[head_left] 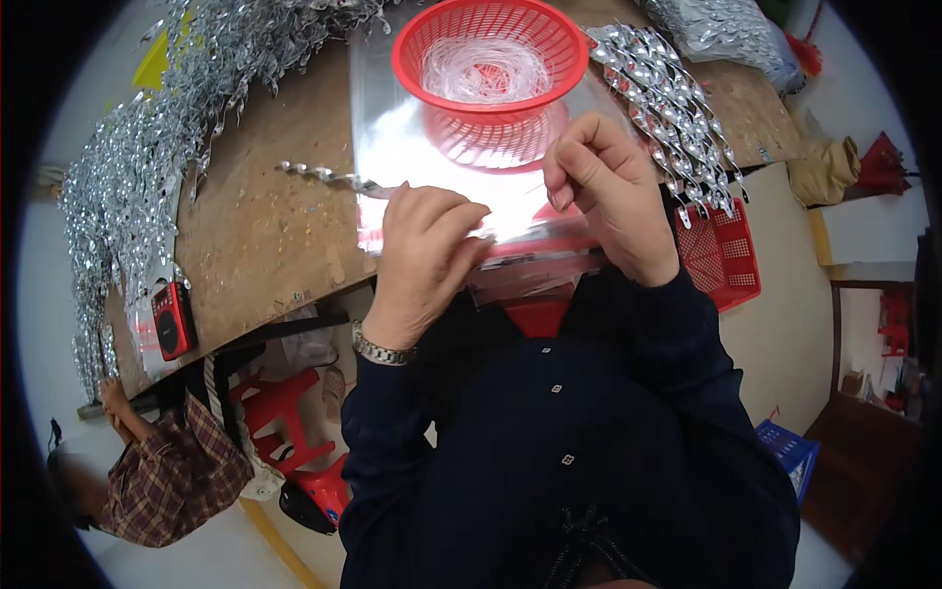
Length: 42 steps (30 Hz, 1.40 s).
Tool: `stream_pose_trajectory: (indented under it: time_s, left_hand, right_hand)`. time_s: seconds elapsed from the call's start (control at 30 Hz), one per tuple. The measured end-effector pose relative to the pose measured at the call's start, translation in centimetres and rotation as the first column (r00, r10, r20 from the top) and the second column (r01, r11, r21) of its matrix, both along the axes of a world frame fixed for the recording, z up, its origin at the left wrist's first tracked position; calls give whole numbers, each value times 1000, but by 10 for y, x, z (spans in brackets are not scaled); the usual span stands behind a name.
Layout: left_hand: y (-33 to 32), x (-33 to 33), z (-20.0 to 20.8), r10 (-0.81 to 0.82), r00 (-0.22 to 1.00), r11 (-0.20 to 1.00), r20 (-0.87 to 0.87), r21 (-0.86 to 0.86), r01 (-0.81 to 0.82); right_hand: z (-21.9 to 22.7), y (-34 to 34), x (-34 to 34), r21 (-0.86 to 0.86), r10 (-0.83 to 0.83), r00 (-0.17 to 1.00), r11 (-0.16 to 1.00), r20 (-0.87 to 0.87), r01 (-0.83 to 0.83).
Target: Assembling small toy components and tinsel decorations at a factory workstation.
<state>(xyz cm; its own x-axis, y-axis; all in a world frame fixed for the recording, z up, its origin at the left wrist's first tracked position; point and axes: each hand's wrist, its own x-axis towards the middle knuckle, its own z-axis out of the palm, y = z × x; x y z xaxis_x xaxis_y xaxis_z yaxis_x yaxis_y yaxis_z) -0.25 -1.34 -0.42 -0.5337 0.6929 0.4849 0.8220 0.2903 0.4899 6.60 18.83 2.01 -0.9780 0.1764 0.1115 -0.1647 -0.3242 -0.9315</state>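
My left hand (427,250) is closed over the near part of the plastic sheets, palm down. A silver twisted strip (324,175) runs out from its fingers to the left, over the board. My right hand (610,191) is raised to the right with thumb and fingers pinched. What it pinches is too fine to make out; a faint thin line shows by its fingertips. Beyond both hands stands a red plastic basket (407,59) holding a coil of clear thread (453,67). Under it lie shiny clear plastic sheets (383,128).
Silver twisted strips (672,113) lie in a bunch at right; a large heap (123,187) hangs over the table's left. A red radio (174,321) stands near the wooden table's (260,216) edge. Another person (167,471) sits at lower left. A red crate (721,255) is at right.
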Motion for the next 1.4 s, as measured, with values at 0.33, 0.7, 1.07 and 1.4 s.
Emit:
stream_pose_trajectory:
  time_s: [0.33,0.7,1.07,1.4]
  left_hand:
    - [-12,-21,-2,129,943,979,-305,-113,-171]
    - [4,3,90,110,908,990,-405,129,-62]
    - [58,30,142,-305,921,782,243,615,97]
    - [88,17,118,-552,642,639,532,764,-84]
  right_hand:
    - [10,7,12,-8,64,997,998,-52,-64]
    - [4,15,18,-103,-6,999,995,-36,2]
    - [31,1,45,372,123,992,921,9,-117]
    - [30,22,77,314,116,992,942,39,-122]
